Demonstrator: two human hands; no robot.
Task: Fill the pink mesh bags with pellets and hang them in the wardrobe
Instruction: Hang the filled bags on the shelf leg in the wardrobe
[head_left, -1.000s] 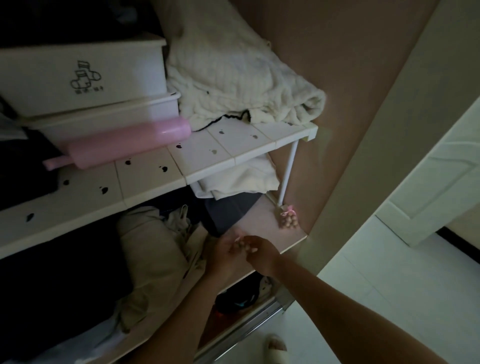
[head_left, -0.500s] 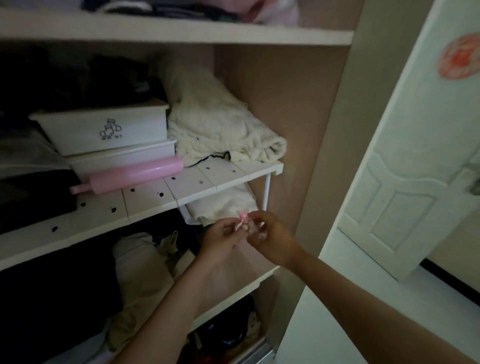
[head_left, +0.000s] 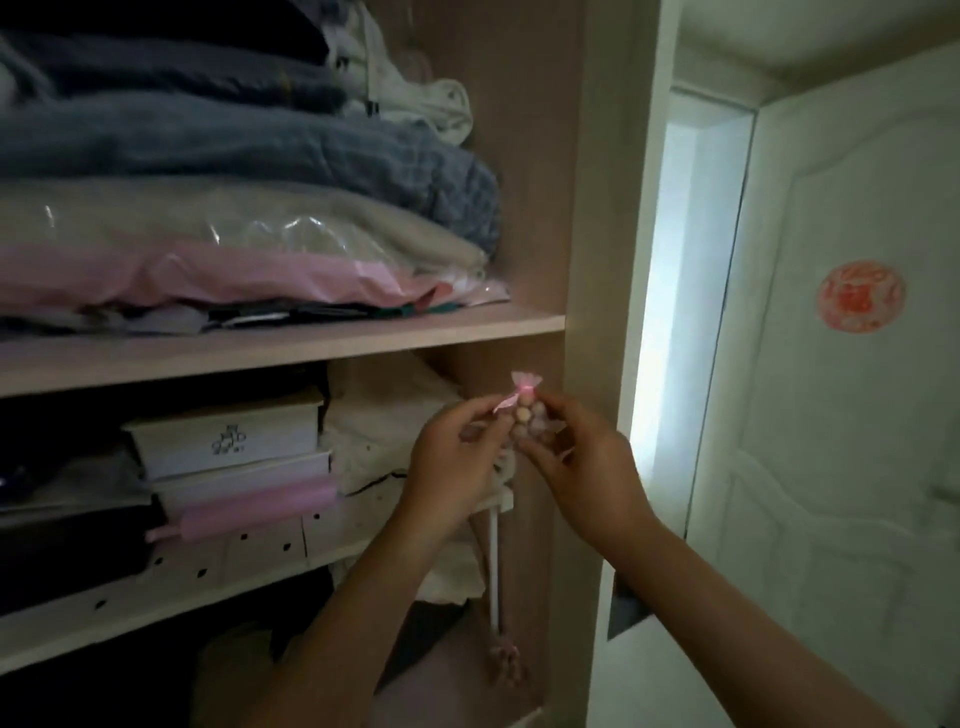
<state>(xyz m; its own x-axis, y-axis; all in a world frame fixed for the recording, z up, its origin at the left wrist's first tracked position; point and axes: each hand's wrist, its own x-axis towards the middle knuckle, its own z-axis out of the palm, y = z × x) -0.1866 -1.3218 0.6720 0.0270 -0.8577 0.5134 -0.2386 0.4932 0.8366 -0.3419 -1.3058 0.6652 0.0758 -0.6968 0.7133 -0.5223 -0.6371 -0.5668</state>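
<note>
Both hands are being held up close together in front of the wardrobe's right inner wall, just below the wooden shelf.

- left hand: the pink ribbon tail is being pinched between thumb and forefinger. The other fingers are loosely curled.
- right hand: the body of the pink mesh bag is being gripped from the right by curled fingertips.
- The bag is being carried in the air between the two hands and is touching no shelf. It is filled, with pale round pellets showing through the mesh.

Orientation: the long axis is being kept near vertical, with the gathered neck and frill up and the pellet load down. The ribbon tail is being drawn out to the left.

Step in hand, as judged: the neck is being cinched or looped ready for hanging.

- The neck should be kept uppermost so no pellets are spilled.
- The ribbon should be pulled sideways against a steady right-hand grip.
- The mesh should not be squeezed hard.
- A hanging point is needed, and none is being touched yet.

Further in and lower, what looks like another filled bag is hanging at the foot of the white rack post. Folded bedding is being stored on the wooden shelf above.
</note>
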